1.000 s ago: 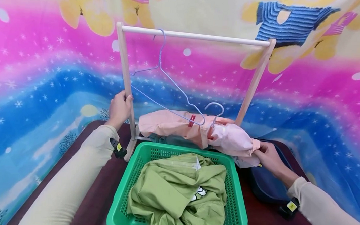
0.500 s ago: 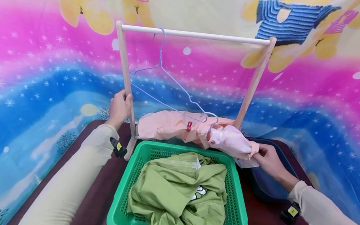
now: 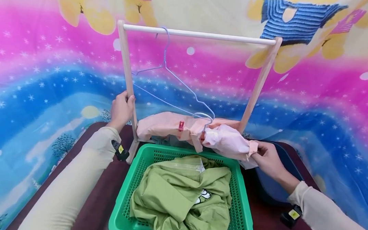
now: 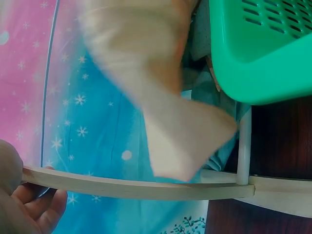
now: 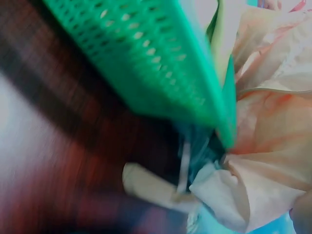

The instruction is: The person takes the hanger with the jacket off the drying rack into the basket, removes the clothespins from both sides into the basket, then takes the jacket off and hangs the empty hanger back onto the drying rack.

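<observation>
My left hand [image 3: 122, 109] grips the left wooden post [image 3: 126, 62] of a small clothes rack; the left wrist view shows its fingers curled at the post [image 4: 112, 186]. My right hand [image 3: 269, 160] pinches the cuff end of a pale pink jacket [image 3: 227, 139]. This jacket is bunched sideways below the rail, low behind the basket, with a red tag on it. A hanger hook [image 3: 210, 122] sticks up out of its middle, while the rest of that hanger is hidden by cloth. A lilac wire hanger [image 3: 165, 54] hangs bare from the rail, overlapping the hook in the head view.
A green plastic basket [image 3: 117, 208] stands in front of the rack, with a folded green garment [image 3: 165, 193] in it. Behind my right hand lies a dark blue tray [image 3: 273, 191] on the dark red table [image 3: 98, 190]. A patterned cloth [image 3: 64, 96] backs everything.
My right hand has drawn the pink jacket leftward, and its hook has moved left under the hanging hanger's lower corner. My left hand keeps its place on the post.
</observation>
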Available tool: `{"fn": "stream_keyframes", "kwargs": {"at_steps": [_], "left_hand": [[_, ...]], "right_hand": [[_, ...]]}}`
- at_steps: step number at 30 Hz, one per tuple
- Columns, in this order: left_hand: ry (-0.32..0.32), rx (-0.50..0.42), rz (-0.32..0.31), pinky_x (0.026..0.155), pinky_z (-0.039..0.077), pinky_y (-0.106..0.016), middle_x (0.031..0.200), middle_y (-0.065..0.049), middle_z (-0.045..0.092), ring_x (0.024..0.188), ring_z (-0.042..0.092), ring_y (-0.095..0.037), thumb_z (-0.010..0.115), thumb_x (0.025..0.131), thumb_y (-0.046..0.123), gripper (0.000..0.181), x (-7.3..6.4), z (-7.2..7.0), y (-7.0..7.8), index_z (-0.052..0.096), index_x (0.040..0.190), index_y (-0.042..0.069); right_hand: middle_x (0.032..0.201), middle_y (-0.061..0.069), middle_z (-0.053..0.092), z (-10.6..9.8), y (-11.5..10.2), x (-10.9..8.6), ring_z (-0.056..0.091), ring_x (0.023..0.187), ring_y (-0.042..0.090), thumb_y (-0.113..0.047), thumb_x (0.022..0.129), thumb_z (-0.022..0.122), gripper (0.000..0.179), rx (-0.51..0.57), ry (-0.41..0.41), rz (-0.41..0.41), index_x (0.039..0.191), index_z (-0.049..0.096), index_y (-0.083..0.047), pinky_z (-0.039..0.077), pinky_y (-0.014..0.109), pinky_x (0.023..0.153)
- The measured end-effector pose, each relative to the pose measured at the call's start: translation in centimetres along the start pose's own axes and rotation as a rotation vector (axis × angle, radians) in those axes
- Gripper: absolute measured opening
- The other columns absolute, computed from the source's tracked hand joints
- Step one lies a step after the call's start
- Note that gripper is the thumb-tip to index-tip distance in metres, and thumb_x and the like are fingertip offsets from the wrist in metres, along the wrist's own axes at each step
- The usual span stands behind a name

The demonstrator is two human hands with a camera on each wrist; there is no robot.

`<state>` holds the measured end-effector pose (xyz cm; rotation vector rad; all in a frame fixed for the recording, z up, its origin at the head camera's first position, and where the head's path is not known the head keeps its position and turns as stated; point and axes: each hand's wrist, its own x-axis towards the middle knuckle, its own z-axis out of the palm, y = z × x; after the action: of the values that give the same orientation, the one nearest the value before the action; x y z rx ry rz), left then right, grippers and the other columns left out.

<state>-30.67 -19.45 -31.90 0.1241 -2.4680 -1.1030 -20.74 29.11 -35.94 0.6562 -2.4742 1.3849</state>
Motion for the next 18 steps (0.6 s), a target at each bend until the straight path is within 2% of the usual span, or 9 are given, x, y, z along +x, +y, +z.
{"fn": "stream_keyframes", "kwargs": {"at_steps": [7,10,13,18], "left_hand": [[-0.077,0.001,-0.006,0.079,0.055,-0.049,0.114,-0.024,0.068,0.101,0.068,-0.039,0.041,0.11,0.029,0.04,0.3,-0.7,0.2,0.062,0.131,0.003],[-0.112,0.006,0.003,0.074,0.054,-0.045,0.115,-0.026,0.067,0.1,0.067,-0.039,0.041,0.11,0.03,0.043,0.6,-1.0,0.4,0.062,0.132,0.0],[-0.13,0.021,0.009,0.064,0.049,-0.038,0.114,-0.027,0.068,0.092,0.066,-0.035,0.043,0.109,0.031,0.044,0.9,-1.3,0.6,0.063,0.131,-0.001],[-0.154,0.04,0.009,0.053,0.041,-0.033,0.114,-0.028,0.069,0.071,0.057,-0.027,0.044,0.109,0.031,0.043,1.2,-1.8,0.6,0.065,0.129,-0.002]], "right_hand": [[0.091,-0.018,0.07,0.7,-1.9,0.2,0.061,0.059,0.006,0.004,0.097,0.058,0.017,0.04,-0.017,-0.058,0.104,0.073,-0.003,0.05,0.024,0.054],[0.092,-0.018,0.071,0.4,-2.8,0.0,0.062,0.061,0.006,0.005,0.097,0.058,0.02,0.043,-0.008,-0.055,0.103,0.073,-0.006,0.051,0.024,0.055],[0.091,-0.017,0.072,-0.1,-4.1,-0.2,0.065,0.064,0.005,0.008,0.096,0.056,0.025,0.056,0.004,-0.051,0.097,0.074,-0.01,0.052,0.023,0.058],[0.088,-0.016,0.074,-1.3,-6.0,-0.4,0.065,0.066,0.004,0.011,0.094,0.054,0.042,0.056,0.021,-0.051,0.103,0.075,-0.024,0.05,0.022,0.057]]}}
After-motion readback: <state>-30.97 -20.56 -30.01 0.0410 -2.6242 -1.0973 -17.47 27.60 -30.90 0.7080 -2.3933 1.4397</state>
